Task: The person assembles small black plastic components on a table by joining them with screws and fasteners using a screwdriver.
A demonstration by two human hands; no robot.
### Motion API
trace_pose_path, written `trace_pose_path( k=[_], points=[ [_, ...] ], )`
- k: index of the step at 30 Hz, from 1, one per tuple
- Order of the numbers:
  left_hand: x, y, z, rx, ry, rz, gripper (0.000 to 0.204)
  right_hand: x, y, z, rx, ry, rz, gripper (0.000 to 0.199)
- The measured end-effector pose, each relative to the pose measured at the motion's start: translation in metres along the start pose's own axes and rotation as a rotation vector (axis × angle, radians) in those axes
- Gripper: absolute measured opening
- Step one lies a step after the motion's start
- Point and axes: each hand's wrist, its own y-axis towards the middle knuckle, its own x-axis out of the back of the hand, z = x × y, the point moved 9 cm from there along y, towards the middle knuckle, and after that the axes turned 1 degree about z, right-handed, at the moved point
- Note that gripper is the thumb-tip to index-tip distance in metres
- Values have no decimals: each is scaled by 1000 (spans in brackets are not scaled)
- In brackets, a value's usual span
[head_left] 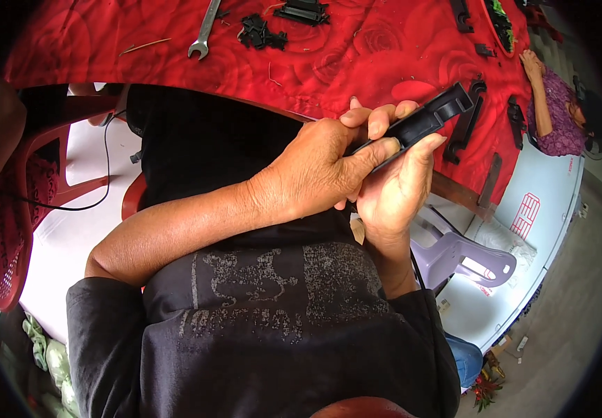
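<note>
A long, dark plastic piece (426, 124) with a channel-like hollow and a notched far end is held between both my hands, above the table's near edge. My left hand (311, 171) reaches across from the left and is closed on its near end, thumb pressed along it. My right hand (391, 198) supports it from below and the right, its fingers curled round the far side. Similar long black pieces lie on the red cloth just beyond, one (465, 129) close to the held piece and another (516, 122) farther right.
On the red flowered tablecloth (141, 28) lie an open-ended spanner (207, 31), a heap of small black parts (262, 33) and more black pieces (302, 11). Another person (558, 115) leans at the table's right end. A grey-purple plastic chair (471, 259) stands right; a red chair (71, 188) left.
</note>
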Motion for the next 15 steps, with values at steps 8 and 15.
trace_pose_path(
  k=[8,15],
  points=[
    [6,5,-2,-56,-80,-38,55,-3,2,-2,5,-12,9,61],
    [2,6,1,-3,-79,-25,53,-6,2,6,115,-267,-21,56]
  ],
)
